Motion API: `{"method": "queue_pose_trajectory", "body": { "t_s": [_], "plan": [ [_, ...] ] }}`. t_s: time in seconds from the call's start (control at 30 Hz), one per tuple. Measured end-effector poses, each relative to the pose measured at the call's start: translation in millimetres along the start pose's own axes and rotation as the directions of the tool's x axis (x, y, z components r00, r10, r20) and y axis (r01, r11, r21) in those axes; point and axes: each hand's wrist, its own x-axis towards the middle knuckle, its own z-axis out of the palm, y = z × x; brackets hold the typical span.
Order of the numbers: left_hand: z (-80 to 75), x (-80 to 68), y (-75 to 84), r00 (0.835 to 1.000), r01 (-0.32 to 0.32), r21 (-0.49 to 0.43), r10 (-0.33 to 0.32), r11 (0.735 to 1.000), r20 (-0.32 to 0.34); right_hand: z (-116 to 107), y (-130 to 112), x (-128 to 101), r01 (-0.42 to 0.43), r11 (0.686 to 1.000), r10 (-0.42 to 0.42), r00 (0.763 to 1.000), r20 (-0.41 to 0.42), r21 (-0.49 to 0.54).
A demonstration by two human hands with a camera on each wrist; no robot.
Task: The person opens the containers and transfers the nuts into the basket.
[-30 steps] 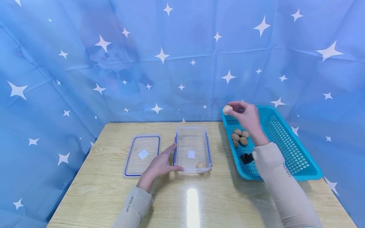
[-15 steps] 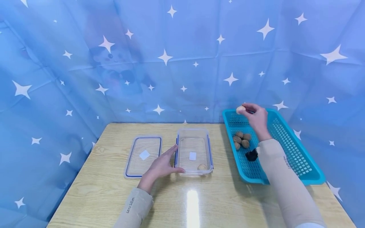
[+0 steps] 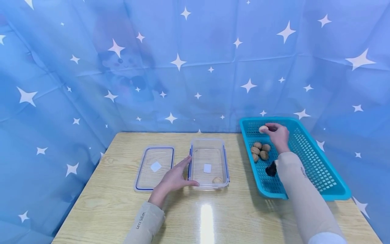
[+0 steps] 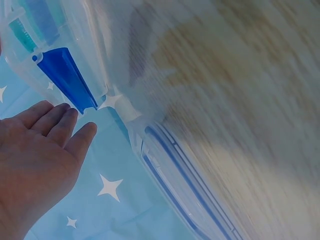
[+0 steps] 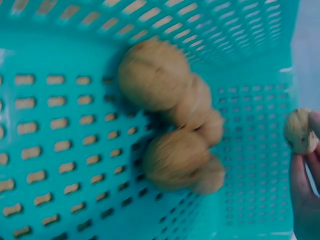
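Observation:
My right hand pinches a walnut between thumb and fingers, over the far end of the teal basket. Below it, several more walnuts lie clustered on the basket floor by its left side. My left hand rests with spread, relaxed fingers at the left side of a clear plastic container, thumb at its near corner. In the left wrist view the fingertips are right by its blue side clip. One walnut lies inside the container at the near right corner.
A clear lid with a blue seal lies flat on the wooden table, left of the container. A blue curtain with white stars hangs behind the table's far edge. The basket stands along the table's right side.
My right hand, still pinching the walnut, has moved right and then lower into the basket's far end. The left hand stays at the container. The whole head view has shifted slightly.

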Motion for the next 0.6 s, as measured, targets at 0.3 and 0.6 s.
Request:
{"method": "queue_pose_trajectory", "body": {
  "t_s": [0.3,0.6],
  "plan": [
    [-0.5,-1.2,0.2,1.000,0.001,0.005,-0.001,1.000,0.001,1,26,1,-0.079,0.996,0.081,0.996,0.041,-0.052],
    [-1.4,-1.4,2.1,1.000,0.006,0.007,-0.006,1.000,0.001,-2,40,0,-0.104,0.990,0.114,0.988,0.102,-0.097]
  ]
}}
